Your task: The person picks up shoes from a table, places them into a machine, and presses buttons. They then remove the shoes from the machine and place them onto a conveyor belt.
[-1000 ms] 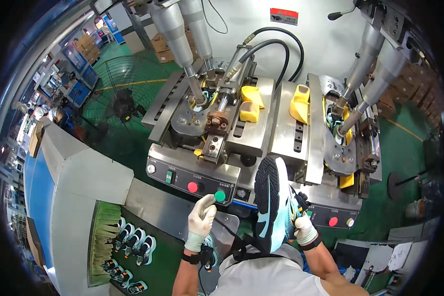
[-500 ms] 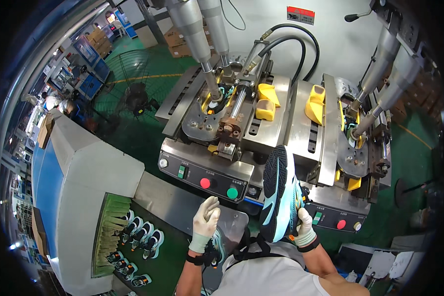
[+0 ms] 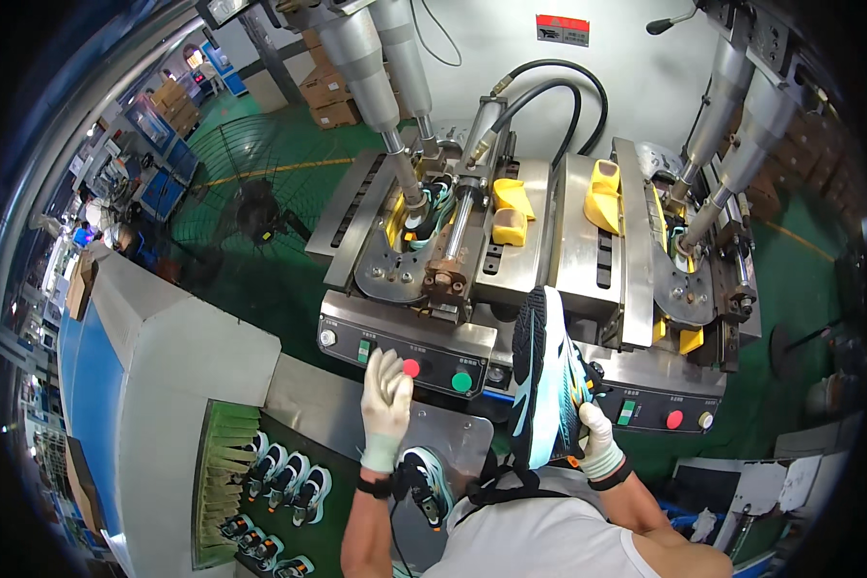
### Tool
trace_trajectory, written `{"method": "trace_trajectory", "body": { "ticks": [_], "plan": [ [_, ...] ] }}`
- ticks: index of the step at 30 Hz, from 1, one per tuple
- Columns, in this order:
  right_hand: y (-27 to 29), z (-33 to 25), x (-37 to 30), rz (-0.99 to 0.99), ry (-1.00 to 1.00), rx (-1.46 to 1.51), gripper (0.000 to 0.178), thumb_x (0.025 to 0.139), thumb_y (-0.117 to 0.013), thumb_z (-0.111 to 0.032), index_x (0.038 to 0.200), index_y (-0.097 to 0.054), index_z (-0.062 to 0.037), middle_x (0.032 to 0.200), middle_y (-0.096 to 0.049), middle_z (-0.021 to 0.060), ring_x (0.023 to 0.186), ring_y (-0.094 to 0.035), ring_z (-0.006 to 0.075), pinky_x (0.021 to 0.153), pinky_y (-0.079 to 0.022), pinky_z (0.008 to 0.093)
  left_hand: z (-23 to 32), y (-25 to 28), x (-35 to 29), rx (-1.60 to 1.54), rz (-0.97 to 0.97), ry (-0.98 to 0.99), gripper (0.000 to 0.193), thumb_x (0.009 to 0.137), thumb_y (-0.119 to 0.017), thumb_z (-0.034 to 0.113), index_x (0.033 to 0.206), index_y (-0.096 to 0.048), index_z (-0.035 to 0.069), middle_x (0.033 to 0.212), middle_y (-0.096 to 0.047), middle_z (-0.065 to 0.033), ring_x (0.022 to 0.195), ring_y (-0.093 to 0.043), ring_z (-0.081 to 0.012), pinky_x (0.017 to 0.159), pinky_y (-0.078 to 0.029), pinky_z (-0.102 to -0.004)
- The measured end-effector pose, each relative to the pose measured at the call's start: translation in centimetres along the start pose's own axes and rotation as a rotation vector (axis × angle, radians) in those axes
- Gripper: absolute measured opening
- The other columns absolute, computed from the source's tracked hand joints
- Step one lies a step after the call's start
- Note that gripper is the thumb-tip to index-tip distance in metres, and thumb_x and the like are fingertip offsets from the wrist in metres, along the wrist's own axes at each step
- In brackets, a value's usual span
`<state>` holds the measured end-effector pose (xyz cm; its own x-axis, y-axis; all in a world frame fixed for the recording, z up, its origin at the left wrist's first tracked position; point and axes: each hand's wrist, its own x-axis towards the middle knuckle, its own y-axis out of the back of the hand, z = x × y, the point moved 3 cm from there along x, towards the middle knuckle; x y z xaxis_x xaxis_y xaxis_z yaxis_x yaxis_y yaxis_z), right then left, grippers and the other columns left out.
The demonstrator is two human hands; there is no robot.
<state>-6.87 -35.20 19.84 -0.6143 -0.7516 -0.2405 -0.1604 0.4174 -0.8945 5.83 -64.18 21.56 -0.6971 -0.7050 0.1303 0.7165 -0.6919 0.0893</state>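
Observation:
Gripped at its heel end by my right hand (image 3: pixel 599 441), a black, white and light-blue sneaker (image 3: pixel 549 371) stands on end, its black sole turned to the left. My gloved left hand (image 3: pixel 386 397) is raised with nothing in it, fingers loosely bent and apart. Its fingertips are beside the red button (image 3: pixel 411 368) on the left control panel (image 3: pixel 385 354); whether they touch it I cannot tell. Below that hand, another black and light-blue sneaker (image 3: pixel 424 485) rests on the metal ledge (image 3: pixel 467 438). A further sneaker (image 3: pixel 436 210) sits in the left press station under the metal rods.
Yellow blocks (image 3: pixel 511 223) lie on the machine's steel top between both stations. The right station (image 3: pixel 684 289) has its own panel. Several sneakers (image 3: pixel 284 477) stand on the green belt beside a bristle-curtained opening (image 3: pixel 223 462). A large floor fan (image 3: pixel 257 207) is behind at left.
My left hand has risen up and left from the ledge toward the red button, its fingers spreading. The sneaker on the ledge now shows more fully. My right hand still holds its sneaker.

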Motion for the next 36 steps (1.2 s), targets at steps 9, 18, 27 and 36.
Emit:
{"method": "trace_trajectory", "body": {
  "ticks": [9,18,27,36],
  "plan": [
    [-0.4,-0.7,1.4,0.030,0.100,-0.088,0.073,0.083,-0.078,-0.017,0.142,-0.040,0.0032,0.124,-0.063,0.0150,0.108,-0.066,0.0254,0.092,-0.057,0.0409,-2.3,-4.4,22.1,0.259,-0.159,-0.059,0.070,0.094,-0.065,0.017,0.149,-0.029,-0.006,0.143,-0.047,-0.0283,0.132,-0.050,-0.0330,0.108,-0.043,-0.0383],
    [-0.6,-2.3,-2.0,0.221,0.042,-0.284,0.086,0.074,-0.073,-0.001,0.150,-0.035,-0.0022,0.139,-0.054,0.0105,0.125,-0.054,0.0230,0.107,-0.043,0.0385,-12.9,-7.2,34.2,1.002,-0.244,0.036,0.078,0.091,-0.064,0.038,0.151,-0.030,-0.001,0.139,-0.050,-0.0317,0.129,-0.050,-0.0441,0.107,-0.041,-0.0406],
    [-4.3,-2.2,2.9,0.192,0.090,-0.344,0.075,0.081,-0.080,-0.016,0.144,-0.042,0.0002,0.132,-0.059,0.0089,0.117,-0.058,0.0204,0.101,-0.048,0.0364,-10.2,-3.0,37.0,0.643,-0.186,0.293,0.043,0.095,-0.061,0.033,0.103,-0.068,-0.008,0.083,-0.070,-0.0146,0.075,-0.066,-0.0227,0.070,-0.052,-0.0383],
    [-12.0,2.0,17.8,0.080,0.062,-0.347,0.047,0.091,-0.065,-0.011,0.134,-0.049,0.0012,0.114,-0.066,0.0087,0.096,-0.067,0.0164,0.086,-0.057,0.0327,0.8,9.0,13.3,0.410,-0.003,-0.169,0.035,0.100,-0.055,0.023,0.113,-0.060,-0.009,0.100,-0.068,-0.0167,0.092,-0.064,-0.0204,0.085,-0.049,-0.0328]
  ]
}}
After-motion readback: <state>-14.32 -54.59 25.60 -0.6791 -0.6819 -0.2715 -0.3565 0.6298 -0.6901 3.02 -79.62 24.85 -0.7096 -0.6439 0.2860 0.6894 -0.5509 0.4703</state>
